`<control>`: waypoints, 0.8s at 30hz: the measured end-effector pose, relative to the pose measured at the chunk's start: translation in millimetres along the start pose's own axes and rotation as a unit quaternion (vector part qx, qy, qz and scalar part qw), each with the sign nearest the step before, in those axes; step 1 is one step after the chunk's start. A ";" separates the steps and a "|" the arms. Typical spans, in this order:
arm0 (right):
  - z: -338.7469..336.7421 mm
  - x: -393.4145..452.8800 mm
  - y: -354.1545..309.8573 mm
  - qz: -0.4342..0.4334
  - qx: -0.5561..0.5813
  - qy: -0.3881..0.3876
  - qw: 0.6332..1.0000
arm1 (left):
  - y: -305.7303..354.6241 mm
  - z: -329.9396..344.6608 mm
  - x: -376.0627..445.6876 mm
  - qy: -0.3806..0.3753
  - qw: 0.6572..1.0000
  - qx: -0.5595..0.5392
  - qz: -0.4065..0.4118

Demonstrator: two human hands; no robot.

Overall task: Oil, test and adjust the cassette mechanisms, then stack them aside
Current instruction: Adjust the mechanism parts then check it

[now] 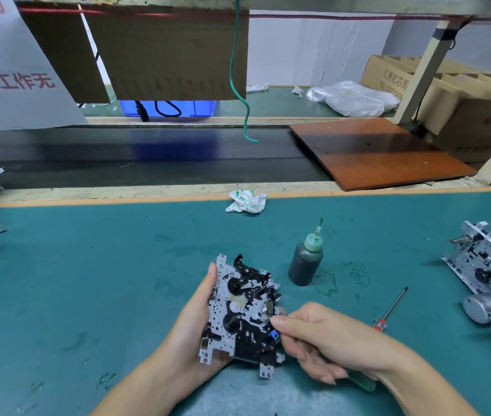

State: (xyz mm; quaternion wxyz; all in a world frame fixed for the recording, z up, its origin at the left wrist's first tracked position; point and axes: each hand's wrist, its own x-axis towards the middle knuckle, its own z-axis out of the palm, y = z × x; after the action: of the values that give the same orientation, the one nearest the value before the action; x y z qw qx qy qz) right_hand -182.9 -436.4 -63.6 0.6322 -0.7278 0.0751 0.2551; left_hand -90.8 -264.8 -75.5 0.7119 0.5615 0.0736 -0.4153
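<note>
Left hand (199,319) cradles the cassette mechanism (242,310); right hand (313,337) grip pinches, seemingly, a green-handled screwdriver (361,382).

A cassette mechanism (242,310), a silver perforated metal plate carrying black plastic parts, two black reel hubs, a whitish gear and a small blue piece, is held up off the bench low in the middle of the frame, face toward the camera, tilted slightly. A dark oil bottle (305,262) with a pale green needle cap stands upright just to its upper right. More mechanisms (490,265) are stacked at the right edge.
</note>
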 end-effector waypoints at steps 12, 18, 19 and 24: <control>1.1 -2.7 -5.2 0.009 0.008 -0.005 1.000 | -3.6 -3.9 7.2 -0.015 0.999 -0.030 -0.016; 1.3 -2.9 -6.2 0.010 0.016 -0.017 1.000 | -4.0 -4.6 8.4 -0.027 0.999 -0.038 -0.012; 1.0 -3.0 -6.3 0.012 0.014 -0.017 1.000 | -4.5 -5.0 8.6 -0.029 0.999 -0.036 -0.010; 0.7 -3.1 -5.3 0.019 0.005 -0.014 1.000 | -6.9 -5.7 8.3 -0.035 0.999 -0.033 -0.005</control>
State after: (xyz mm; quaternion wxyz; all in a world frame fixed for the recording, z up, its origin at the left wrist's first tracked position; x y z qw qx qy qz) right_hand -183.5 -435.4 -57.5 0.6322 -0.7191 0.0810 0.2769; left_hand -88.1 -264.3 -87.4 0.7300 0.5229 0.0650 -0.4353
